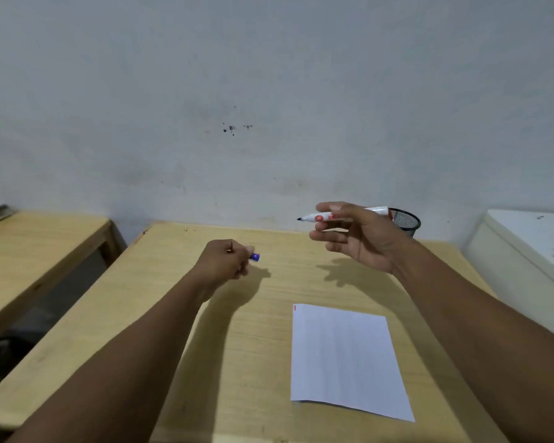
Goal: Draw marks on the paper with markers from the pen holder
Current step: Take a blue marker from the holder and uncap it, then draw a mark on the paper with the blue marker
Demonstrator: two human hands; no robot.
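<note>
The right hand [355,233] is raised above the far part of the light wooden table [179,346], forearm stretched forward from the lower right, palm turned to the left. Its thumb and forefinger pinch a white-barrelled marker with a red label [325,216], held nearly level with its dark uncapped tip pointing left; the other fingers are spread loosely below the barrel, not touching it. The marker's rear end passes behind the hand and shows again just in front of the black wire-mesh pen holder [406,222], which stands at the table's far right edge against the wall.

The left hand [226,262] is lower and to the left, well apart from the right, forearm reaching in from the lower left. It is curled into a loose fist, knuckles up, closed on a small blue cap [255,257] whose end sticks out to the right between the fingertips. Both hands cast shadows on the tabletop beneath them.

Nearer the person, to the right of centre, a white rectangular sheet of paper [343,359] lies flat on the table, clear of both hands. A short red mark [295,307] sits at its far left corner; the rest of the sheet looks unmarked.

A second wooden table [36,247] stands to the left, a white cabinet [525,251] to the right, and a pale grey scuffed wall [269,91] behind.
</note>
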